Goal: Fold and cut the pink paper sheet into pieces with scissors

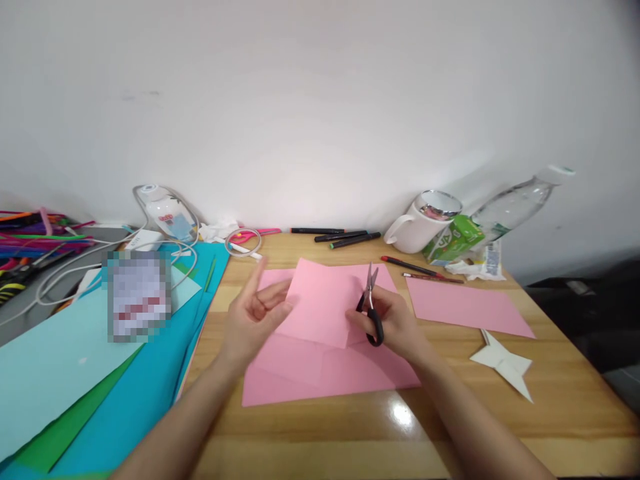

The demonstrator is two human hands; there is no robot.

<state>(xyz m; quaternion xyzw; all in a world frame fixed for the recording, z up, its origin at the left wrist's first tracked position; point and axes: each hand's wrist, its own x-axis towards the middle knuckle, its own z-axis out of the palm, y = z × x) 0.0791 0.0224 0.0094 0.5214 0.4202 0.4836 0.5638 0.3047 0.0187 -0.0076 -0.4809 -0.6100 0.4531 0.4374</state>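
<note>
My left hand (255, 317) pinches the left edge of a small piece of pink paper (320, 300) between thumb and fingers, its index finger raised. In my right hand (397, 323) is a pair of scissors (373, 320) with black handles, the blades pointing up and away from me. My right thumb is at the paper's right edge; whether it presses on it, I cannot tell. The small piece is held tilted above a larger pink sheet (285, 387) on the wooden table (320, 440).
A pink strip (465, 307) and a folded white paper star (503, 360) lie right. Behind are markers (355, 240), a white mug (417, 227), a green box (455, 237) and a leaning bottle (520, 200). Coloured sheets (65, 373), a blurred phone (139, 297) and cables are left.
</note>
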